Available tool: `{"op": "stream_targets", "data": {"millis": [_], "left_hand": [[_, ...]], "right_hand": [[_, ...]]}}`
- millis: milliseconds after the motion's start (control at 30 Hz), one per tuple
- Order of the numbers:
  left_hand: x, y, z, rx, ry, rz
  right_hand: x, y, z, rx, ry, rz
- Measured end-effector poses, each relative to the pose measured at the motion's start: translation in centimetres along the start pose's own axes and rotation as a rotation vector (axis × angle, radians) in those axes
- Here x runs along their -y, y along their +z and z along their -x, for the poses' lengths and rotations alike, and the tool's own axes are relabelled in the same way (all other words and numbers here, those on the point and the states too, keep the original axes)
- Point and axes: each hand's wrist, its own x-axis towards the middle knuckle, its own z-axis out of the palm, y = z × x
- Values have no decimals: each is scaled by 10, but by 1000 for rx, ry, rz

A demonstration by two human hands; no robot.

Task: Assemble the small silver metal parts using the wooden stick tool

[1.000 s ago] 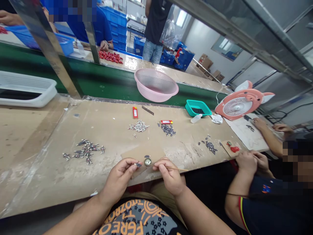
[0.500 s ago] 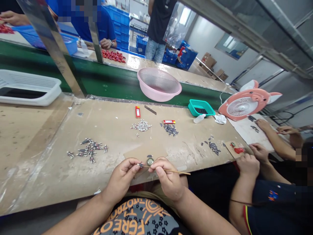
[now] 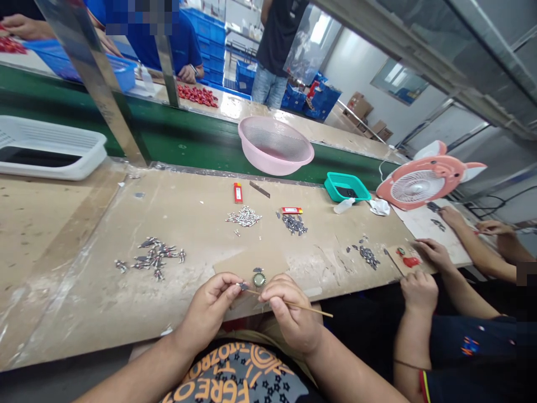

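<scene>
Pinched in my left hand (image 3: 215, 302) is a small dark grey piece (image 3: 242, 286), its far end hidden by my fingers. My right hand (image 3: 291, 310) grips a thin wooden stick (image 3: 308, 308), its tip close to that piece; I cannot tell whether they touch. Just beyond my fingers a bottle cap (image 3: 259, 279) lies on a cardboard sheet (image 3: 235, 263), with another small dark piece (image 3: 258, 270) behind it. Further back are a pile of small whitish parts (image 3: 245, 216) and a pile of dark grey pieces (image 3: 294, 224). Left of my hands lies a heap of joined dark-and-white pieces (image 3: 155, 256).
Two red lighters (image 3: 238, 193) and a metal blade (image 3: 260, 190) lie at the back. A pink basin (image 3: 274, 162) stands on the green belt (image 3: 188, 140). At right are a teal tray (image 3: 346, 193), a pink fan (image 3: 419, 184) and a co-worker's hands (image 3: 422, 288).
My right hand has drawn slightly right and down, and the stick's tip has moved back from the piece. My left hand stays almost in place. A co-worker's hands at right have shifted.
</scene>
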Motion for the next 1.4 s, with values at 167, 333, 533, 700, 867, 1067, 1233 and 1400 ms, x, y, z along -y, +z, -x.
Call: {"op": "stream_targets", "data": {"millis": [167,333,533,700,867,1067,1233,1400], "left_hand": [[0,0,0,-35,8,23],[-2,0,-1,-38,-12,21],[-2,0,-1,-38,-18,17],[-2,1,-1,-46,-24,34],[0,-1,-1,-15,-27,37],[2,-3,-2,24,-20,32],[-3,-2,-2,40,-26,46],[-4,-2,-1,46,-30,60]], "right_hand": [[-22,-9,8,-43,40,117],[-38,-9,10,16,51,229],[-39,-8,9,30,68,206],[-30,-5,7,-59,147,-17],[-10,0,1,-97,117,-175],[-3,4,-8,-35,72,-124],[-1,5,-12,-20,47,-90],[4,4,-16,1,20,-67]]}}
